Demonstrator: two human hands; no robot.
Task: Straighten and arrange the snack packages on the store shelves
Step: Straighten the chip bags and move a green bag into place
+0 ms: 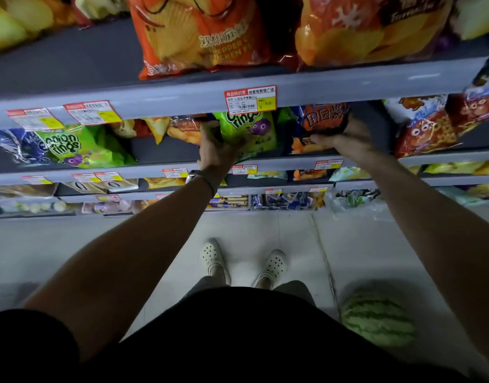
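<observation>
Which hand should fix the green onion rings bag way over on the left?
Probably the left hand: it grips the middle onion rings bag, on the side nearer the leftmost onion rings bag. The right hand holds the blue snack bag farther right and would have to cross over.

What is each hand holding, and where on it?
Left hand grips the middle green onion rings bag by its left edge; right hand grips the blue-orange bag by its lower right side.
</observation>
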